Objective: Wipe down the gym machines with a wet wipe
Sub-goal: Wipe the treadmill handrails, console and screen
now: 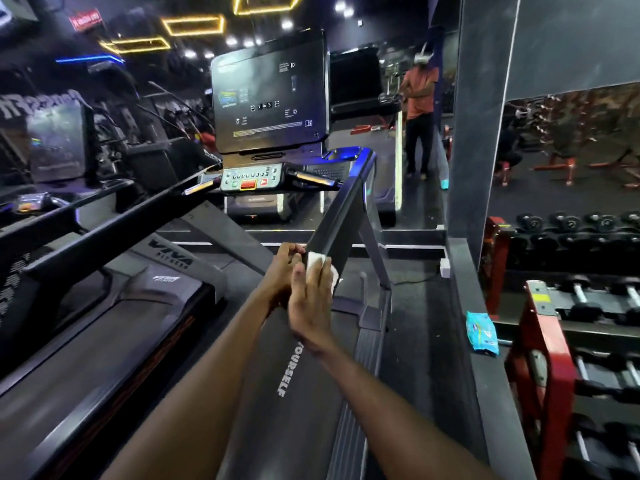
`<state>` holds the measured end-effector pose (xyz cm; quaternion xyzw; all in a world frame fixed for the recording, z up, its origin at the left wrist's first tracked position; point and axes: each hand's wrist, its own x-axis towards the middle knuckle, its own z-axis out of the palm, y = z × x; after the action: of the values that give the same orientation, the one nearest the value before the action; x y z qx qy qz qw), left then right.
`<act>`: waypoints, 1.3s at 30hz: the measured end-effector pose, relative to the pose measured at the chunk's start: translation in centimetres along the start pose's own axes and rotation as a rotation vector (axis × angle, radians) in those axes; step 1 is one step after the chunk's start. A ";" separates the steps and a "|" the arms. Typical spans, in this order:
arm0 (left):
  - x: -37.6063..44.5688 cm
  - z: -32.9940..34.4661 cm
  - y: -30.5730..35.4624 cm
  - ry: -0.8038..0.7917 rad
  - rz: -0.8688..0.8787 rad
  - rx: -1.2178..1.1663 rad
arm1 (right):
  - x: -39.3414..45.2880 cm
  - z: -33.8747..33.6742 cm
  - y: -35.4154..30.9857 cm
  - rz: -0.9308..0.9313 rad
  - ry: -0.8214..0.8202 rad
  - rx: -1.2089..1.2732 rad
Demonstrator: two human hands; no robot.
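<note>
I stand on a black treadmill whose belt (273, 420) runs under my arms, with its dark screen console (270, 98) ahead. Its right handrail (343, 209) slopes down towards me. A white wet wipe (316, 260) lies on the rail's lower end. My right hand (311, 306) presses the wipe flat against the rail with straight fingers. My left hand (285, 268) is just to the left, fingers curled round the rail's end.
A blue pack of wipes (482, 333) lies on the ledge to the right. Beyond it stands a red dumbbell rack (540, 341). A second treadmill (104, 323) stands on the left. A wall mirror ahead reflects a person (420, 109).
</note>
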<state>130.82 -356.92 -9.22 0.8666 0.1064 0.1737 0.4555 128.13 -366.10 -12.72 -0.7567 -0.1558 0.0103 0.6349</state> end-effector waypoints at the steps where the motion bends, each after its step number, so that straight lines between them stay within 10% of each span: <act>1: 0.0 0.2 0.2 0.036 -0.026 0.030 | 0.6 -0.5 0.5 0.042 0.002 0.048; 39: 11.2 3.3 1.0 -0.061 -0.092 0.405 | 7.0 -1.1 2.8 0.120 0.080 0.133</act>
<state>142.44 -356.10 -7.80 0.9395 0.1650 0.1015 0.2824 135.60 -365.84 -13.91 -0.7207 -0.0839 0.0283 0.6876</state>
